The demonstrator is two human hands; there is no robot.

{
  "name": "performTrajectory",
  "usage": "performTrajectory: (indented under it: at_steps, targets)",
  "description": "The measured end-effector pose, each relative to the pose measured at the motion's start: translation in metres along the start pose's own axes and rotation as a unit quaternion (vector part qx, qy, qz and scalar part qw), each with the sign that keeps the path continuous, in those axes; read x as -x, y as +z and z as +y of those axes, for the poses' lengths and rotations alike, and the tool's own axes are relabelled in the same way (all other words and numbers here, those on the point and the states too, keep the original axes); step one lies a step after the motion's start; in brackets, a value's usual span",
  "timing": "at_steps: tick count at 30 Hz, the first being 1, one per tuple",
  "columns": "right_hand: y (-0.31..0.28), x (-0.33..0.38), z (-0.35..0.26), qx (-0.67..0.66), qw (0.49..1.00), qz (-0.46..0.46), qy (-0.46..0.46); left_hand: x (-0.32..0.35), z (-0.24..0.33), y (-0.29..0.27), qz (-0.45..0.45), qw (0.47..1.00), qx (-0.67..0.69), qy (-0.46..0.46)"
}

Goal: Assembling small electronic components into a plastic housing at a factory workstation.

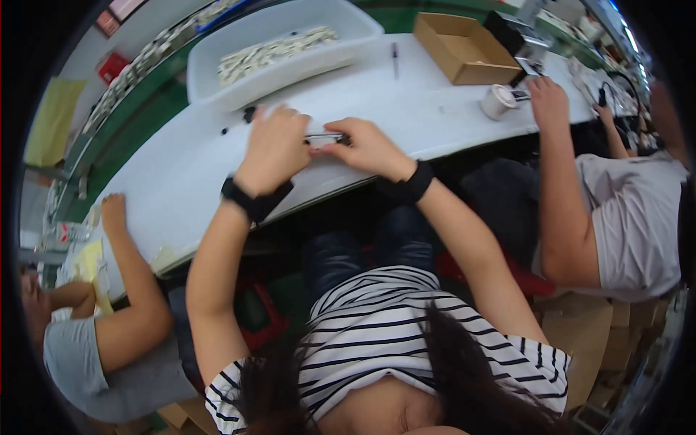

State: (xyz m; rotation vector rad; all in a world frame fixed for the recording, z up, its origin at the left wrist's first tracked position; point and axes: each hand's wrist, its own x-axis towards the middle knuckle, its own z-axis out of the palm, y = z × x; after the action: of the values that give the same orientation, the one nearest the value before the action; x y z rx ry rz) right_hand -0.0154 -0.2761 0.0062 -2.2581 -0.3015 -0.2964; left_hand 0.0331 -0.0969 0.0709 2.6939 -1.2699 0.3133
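Note:
Above the near part of the white table (406, 109), both my hands are closed on a small slim silver-and-dark piece (324, 135). My left hand (275, 145) is at its left end, blurred, with the fingers curled. My right hand (368, 150) pinches the right end between thumb and fingers. The piece's exact kind is too small and too covered to make out. Close beyond my left hand lie small black parts (250, 114). Dark bands wrap both my wrists.
A translucent white bin (283, 80) with many pale slim pieces stands at the back left. Farther right are a dark pen-like stick (395, 60), a brown cardboard box (465, 51) and a white cup (498, 102). Co-workers' arms rest at the table on both sides.

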Motion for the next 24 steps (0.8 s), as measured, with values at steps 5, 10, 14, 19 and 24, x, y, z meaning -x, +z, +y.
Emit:
performTrajectory:
  at_steps: [5, 10, 14, 19, 24]
  targets:
    - [0.017, 0.039, -0.023, -0.06, 0.986, 0.149, 0.045, 0.044, 0.027, 0.012, 0.295, 0.941, 0.049, -0.156]
    - [0.049, 0.051, -0.078, -0.126, 0.982, 0.133, -0.034, 0.055, 0.031, 0.01, 0.324, 0.796, 0.406, -0.311]
    - [0.057, 0.053, -0.084, -0.192, 0.979, 0.043, -0.061, 0.057, 0.005, 0.009, 0.322, 0.815, 0.367, -0.313]
    - [0.033, 0.05, -0.068, -0.121, 0.985, 0.019, -0.125, 0.069, -0.085, 0.002, 0.311, 0.857, 0.205, -0.357]
    - [-0.021, 0.06, -0.021, 0.003, 0.995, 0.078, -0.069, 0.091, -0.206, 0.001, 0.172, 0.942, 0.052, -0.283]
